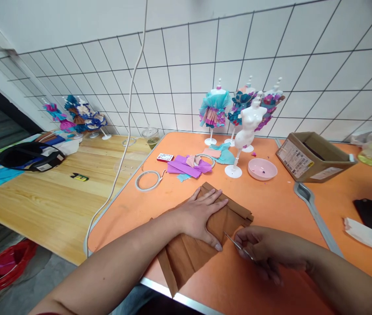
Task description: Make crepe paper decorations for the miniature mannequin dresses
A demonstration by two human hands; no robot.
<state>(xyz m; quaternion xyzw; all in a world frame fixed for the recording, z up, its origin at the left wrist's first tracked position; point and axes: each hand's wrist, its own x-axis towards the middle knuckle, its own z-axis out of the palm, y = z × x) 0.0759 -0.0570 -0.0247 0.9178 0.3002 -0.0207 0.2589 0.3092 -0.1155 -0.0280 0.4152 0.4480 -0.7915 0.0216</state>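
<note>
Folded brown crepe paper (186,258) lies slantwise on the orange table, one corner reaching over its front edge. My left hand (202,216) presses flat on it with the fingers spread. To the right, my right hand (261,247) grips small metal scissors (238,246), their thin tips pointing at the paper's right edge beside my left thumb. The handles are mostly hidden by my fingers. Beyond the paper stands a bare white mini mannequin (250,122) on a round base. Purple paper strips (186,166) and a roll of white tape (148,180) lie to its left.
Several dressed mini mannequins (214,105) stand against the tiled wall. A pink bowl (262,169) and a cardboard box (304,157) are at the back right. A white cable (129,109) hangs down along the left edge. A box cutter (80,176) lies on the wooden table.
</note>
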